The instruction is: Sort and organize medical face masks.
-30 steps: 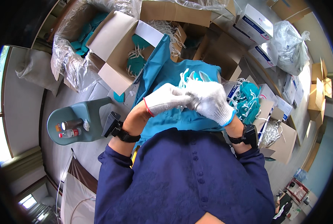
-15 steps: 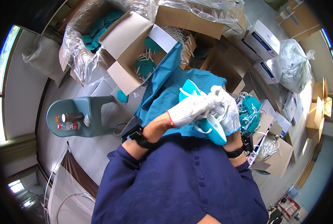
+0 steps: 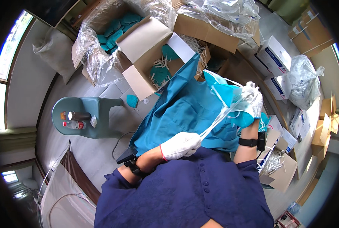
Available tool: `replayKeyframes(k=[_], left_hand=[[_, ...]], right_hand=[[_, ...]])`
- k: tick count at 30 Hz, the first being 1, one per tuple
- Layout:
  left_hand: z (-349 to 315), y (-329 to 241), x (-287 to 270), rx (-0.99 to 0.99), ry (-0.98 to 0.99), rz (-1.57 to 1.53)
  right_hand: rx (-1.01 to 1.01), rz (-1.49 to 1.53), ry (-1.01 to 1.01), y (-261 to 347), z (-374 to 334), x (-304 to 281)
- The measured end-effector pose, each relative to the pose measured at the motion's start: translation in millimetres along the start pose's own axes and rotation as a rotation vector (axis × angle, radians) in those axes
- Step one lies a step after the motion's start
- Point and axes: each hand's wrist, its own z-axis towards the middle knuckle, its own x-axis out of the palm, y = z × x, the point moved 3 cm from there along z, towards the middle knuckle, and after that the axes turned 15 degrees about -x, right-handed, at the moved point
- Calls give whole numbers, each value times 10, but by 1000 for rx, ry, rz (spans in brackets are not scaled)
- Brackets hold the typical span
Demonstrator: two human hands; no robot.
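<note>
My right hand (image 3: pixel 253 98), in a white knit glove, grips teal cup-shaped face masks (image 3: pixel 223 90) with white straps. At least two show, one above and one below the fingers. White elastic straps (image 3: pixel 215 126) run taut from them down to my left hand (image 3: pixel 181 146), also gloved and closed around their ends near my waist. Beneath lies a teal cloth (image 3: pixel 177 114) over my lap. More teal masks with straps are partly hidden behind my right wrist.
An open carton (image 3: pixel 141 78) with masks stands ahead, beside a plastic-lined box (image 3: pixel 97 64) of teal masks. On the left a grey-green stool (image 3: pixel 101 110) bears a bottle (image 3: pixel 74 124) and a flask (image 3: pixel 79 115). A box of white straps (image 3: pixel 273 161) sits at right; one mask (image 3: pixel 132 100) lies on the floor.
My hands were together at the masks; now they are apart. The left has drawn the straps down toward my waist, while the right has moved up and right with the masks.
</note>
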Motion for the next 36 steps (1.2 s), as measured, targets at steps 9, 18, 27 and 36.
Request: replayKeyframes(k=[9, 18, 27, 36], left_hand=[[70, -178, -177, 147, -88, -146], [496, -415, -543, 50, -244, -348], [1691, -1381, -840, 14, -92, -634], [1506, -1326, -1243, 94, -412, -95]], right_hand=[[-115, -186, 450, 821, -48, 438], [-270, -651, 411, 1440, -282, 124], [-388, -809, 535, 1223, -537, 14], [-84, -346, 385, 1207, -586, 216]])
